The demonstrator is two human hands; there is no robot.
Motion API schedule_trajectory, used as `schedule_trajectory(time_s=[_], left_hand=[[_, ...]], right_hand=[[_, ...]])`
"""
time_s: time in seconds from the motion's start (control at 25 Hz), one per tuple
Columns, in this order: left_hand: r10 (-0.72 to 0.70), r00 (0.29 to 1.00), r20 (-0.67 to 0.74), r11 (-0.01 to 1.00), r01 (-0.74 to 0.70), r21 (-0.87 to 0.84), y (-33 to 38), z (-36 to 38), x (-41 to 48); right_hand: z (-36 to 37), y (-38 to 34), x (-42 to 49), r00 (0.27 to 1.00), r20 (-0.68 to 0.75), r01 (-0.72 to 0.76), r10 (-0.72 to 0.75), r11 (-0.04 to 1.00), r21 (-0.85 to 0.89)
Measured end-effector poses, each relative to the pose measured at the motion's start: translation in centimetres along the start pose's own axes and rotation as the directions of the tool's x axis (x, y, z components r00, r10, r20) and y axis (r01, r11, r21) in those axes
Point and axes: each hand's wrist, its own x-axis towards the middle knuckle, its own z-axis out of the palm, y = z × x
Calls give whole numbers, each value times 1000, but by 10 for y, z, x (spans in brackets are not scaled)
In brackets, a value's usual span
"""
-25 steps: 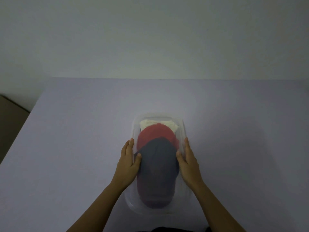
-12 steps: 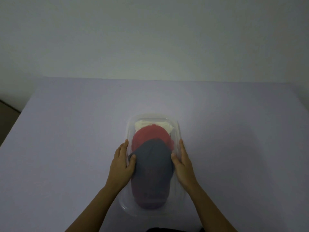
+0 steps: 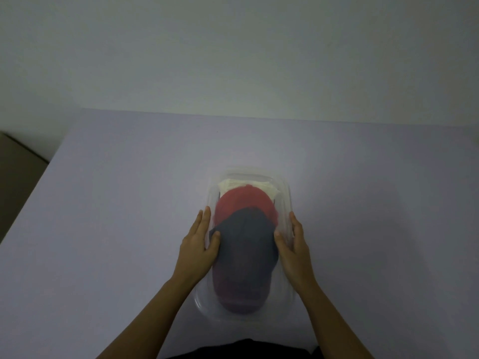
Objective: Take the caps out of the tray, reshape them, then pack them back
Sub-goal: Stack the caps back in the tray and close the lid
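A clear plastic tray (image 3: pixel 284 187) lies lengthwise on the table in front of me. Three caps are nested in it: a dark grey-blue cap (image 3: pixel 246 252) nearest me on top, a red cap (image 3: pixel 242 203) behind it, and a cream cap (image 3: pixel 233 183) at the far end. My left hand (image 3: pixel 197 246) rests on the tray's left side, its thumb on the grey-blue cap's edge. My right hand (image 3: pixel 294 244) lies against the tray's right wall, thumb touching that cap's right edge. Both hands flank the cap with fingers extended.
The tray stands on a pale lavender table (image 3: pixel 116 229) that reaches a plain wall at the back. The table's left edge runs diagonally past a darker floor area (image 3: pixel 18 182). A dark garment edge (image 3: pixel 241 351) shows at the bottom.
The hands stay on either side of the grey-blue cap in much the same pose. The view has shifted slightly; the tray and caps have not visibly moved.
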Motion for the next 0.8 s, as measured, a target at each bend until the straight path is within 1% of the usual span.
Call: schedule_trajectory(time_s=[0.08, 0.2, 0.36, 0.48, 0.6, 0.72, 0.8], left_hand=[[1, 1000, 15, 1000, -1, 30, -2, 2, -1], [-5, 1000, 27, 994, 2, 114, -2, 5, -2], [-6, 1000, 2, 972, 5, 237, 2, 5, -4], [-32, 999, -18, 974, 35, 225, 1, 7, -8], [-12, 1000, -23, 981, 16, 191, -1, 6, -9], [-11, 999, 42, 993, 6, 115, -2, -1, -10], [-76, 995, 68, 997, 76, 9, -13, -6, -23]], right_hand=[[2, -2, -2, 1000, -4, 5, -5, 998, -64], [3, 0, -3, 1000, -2, -20, 20, 995, -101], [6, 5, -3, 999, -39, -30, 24, 985, -170], [9, 10, -2, 996, -92, -19, -7, 959, -283], [12, 10, -6, 986, -154, 2, -61, 933, -360], [11, 6, -13, 953, -273, 44, -132, 951, -307], [4, 13, -33, 948, -301, 25, -103, 967, -252]])
